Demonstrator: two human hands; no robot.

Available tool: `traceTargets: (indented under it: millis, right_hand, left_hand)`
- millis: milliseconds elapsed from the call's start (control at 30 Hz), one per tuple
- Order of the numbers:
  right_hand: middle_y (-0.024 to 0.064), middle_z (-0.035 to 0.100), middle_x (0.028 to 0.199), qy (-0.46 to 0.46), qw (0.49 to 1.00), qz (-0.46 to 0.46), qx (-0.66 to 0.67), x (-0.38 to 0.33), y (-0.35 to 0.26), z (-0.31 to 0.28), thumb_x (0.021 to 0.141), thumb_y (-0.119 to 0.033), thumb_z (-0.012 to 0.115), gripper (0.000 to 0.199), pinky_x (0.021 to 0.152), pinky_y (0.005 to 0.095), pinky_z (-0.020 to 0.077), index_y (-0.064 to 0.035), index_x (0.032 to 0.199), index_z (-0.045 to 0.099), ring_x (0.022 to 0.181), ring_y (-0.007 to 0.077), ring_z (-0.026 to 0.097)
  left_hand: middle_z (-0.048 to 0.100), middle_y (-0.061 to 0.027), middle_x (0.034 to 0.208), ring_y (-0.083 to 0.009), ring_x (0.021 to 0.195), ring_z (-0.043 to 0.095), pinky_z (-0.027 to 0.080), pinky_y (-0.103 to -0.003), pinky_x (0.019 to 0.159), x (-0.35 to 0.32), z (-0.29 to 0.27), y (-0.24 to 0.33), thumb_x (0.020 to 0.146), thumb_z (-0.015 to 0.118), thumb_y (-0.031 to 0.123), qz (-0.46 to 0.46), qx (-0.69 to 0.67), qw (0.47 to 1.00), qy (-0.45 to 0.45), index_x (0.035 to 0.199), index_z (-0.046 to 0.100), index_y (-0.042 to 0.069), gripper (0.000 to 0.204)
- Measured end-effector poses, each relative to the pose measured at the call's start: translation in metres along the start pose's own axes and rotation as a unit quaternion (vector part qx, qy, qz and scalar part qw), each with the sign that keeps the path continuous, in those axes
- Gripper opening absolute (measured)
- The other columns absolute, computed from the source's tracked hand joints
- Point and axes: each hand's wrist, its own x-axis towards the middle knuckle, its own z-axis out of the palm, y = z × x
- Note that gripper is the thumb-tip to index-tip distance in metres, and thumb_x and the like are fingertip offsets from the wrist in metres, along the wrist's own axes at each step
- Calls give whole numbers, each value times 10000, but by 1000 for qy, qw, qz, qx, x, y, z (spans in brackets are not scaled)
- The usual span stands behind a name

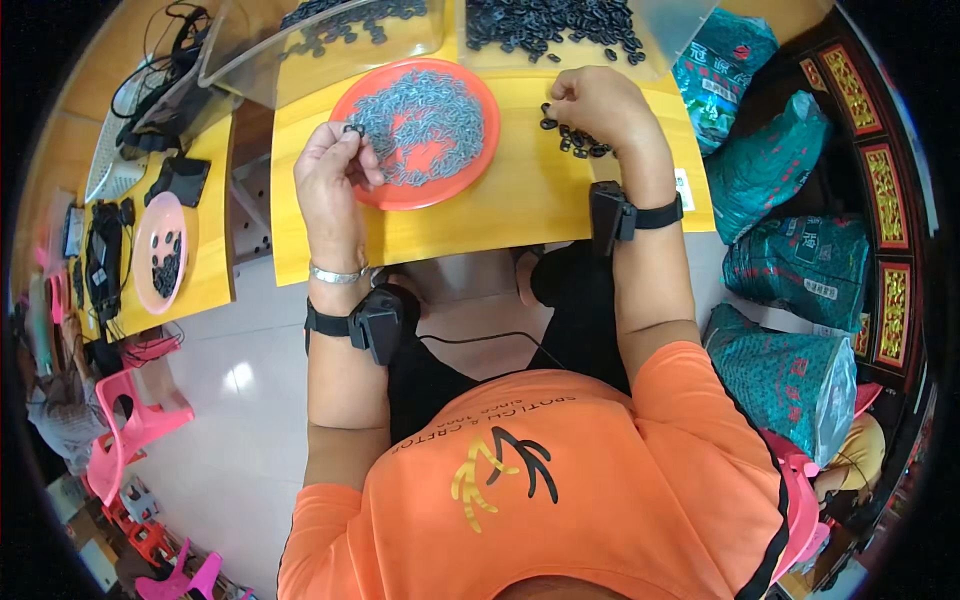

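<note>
My left hand (335, 175) is closed, pinching a small black oval part (353, 129) between thumb and fingertips. It hovers at the left rim of a round orange-red plate (420, 200) heaped with small silvery metal pieces (455, 110), too small to name surely. Over the table's right half, my right hand (608, 105) has its fingers curled together. Whatever they may hold is hidden from view. Just below and left of it lies a loose group of small black oval parts (549, 124) on the yellow tabletop (500, 215).
Two clear plastic bins (235, 75) of black parts stand along the far edge. On a side table at left, a pink dish (147, 270) holds several black parts. Stuffed green sacks (800, 265) crowd the right side. Pink chairs (135, 430) stand at lower left. A cable (480, 340) runs between my wrist devices.
</note>
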Motion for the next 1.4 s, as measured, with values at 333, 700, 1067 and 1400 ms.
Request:
traceTargets:
  millis: [333, 700, 1067, 1400]
  right_hand:
    - [156, 628, 699, -7, 989, -43, -139, 18, -1, 24, 683, -149, 635, 141, 601, 391, 476, -27, 748, 608, 665, 299, 617]
    - [184, 631, 777, 42, 999, 2, -6, 21, -2, 27, 655, -123, 588, 209, 674, 400, 482, -52, 841, 653, 754, 346, 610]
    - [32, 653, 782, -51, 794, -83, 600, 3, -65, 39, 827, -99, 629, 147, 630, 193, 481, -15, 946, 647, 660, 71, 590]
    - [34, 653, 786, -78, 711, -118, 689, -18, -110, 68, 828, -80, 627, 165, 616, 186, 477, -19, 980, 648, 650, 73, 593]
  left_hand:
    - [533, -3, 609, -88, 501, 480, 355, -198, 488, -6, 9, 3, 865, 461, 107, -13, 12, 1000, -19, 765, 520, 64, 123]
    - [531, 1, 621, -75, 515, 479, 358, -194, 482, -17, 14, 6, 863, 465, 104, -2, 17, 999, -31, 761, 511, 75, 115]
    - [588, -50, 683, -120, 560, 548, 438, -220, 541, -23, 24, 9, 869, 470, 132, -26, -98, 992, -78, 797, 511, 56, 113]
    - [598, -148, 741, -214, 623, 586, 485, -274, 607, -14, 11, -5, 874, 457, 119, 9, -252, 961, -114, 834, 493, 5, 126]
